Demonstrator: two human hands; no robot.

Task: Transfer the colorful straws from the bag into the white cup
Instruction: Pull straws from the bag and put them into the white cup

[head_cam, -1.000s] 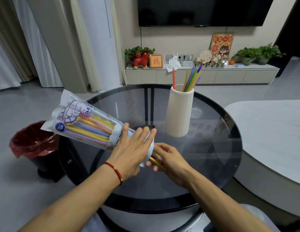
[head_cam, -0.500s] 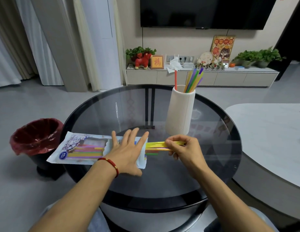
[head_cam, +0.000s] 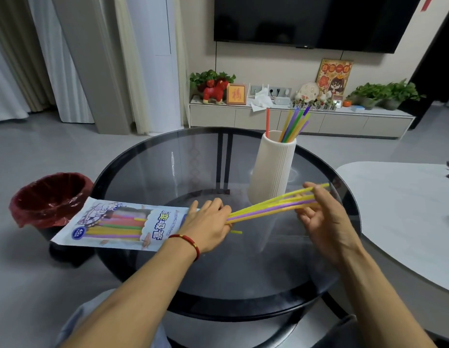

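The printed straw bag (head_cam: 113,223) lies flat on the round glass table (head_cam: 243,280), with several colorful straws still inside. My left hand (head_cam: 208,227) rests palm down on the bag's open end. My right hand (head_cam: 323,214) pinches a bundle of yellow and purple straws (head_cam: 266,208) that slants up to the right, its lower ends near my left hand. A ribbed white cup (head_cam: 271,169) stands upright behind the bundle and holds several straws (head_cam: 293,124). One short yellow straw end (head_cam: 236,232) pokes out beside my left hand.
A red-lined trash bin (head_cam: 50,197) stands on the floor left of the table, partly under the bag's end. A white table (head_cam: 404,214) sits close on the right. A low TV cabinet (head_cam: 301,119) with plants and ornaments runs along the far wall.
The bag went from raised and tilted to flat on the table. My right hand drew a bundle of straws out of it and moved right and up toward the cup.
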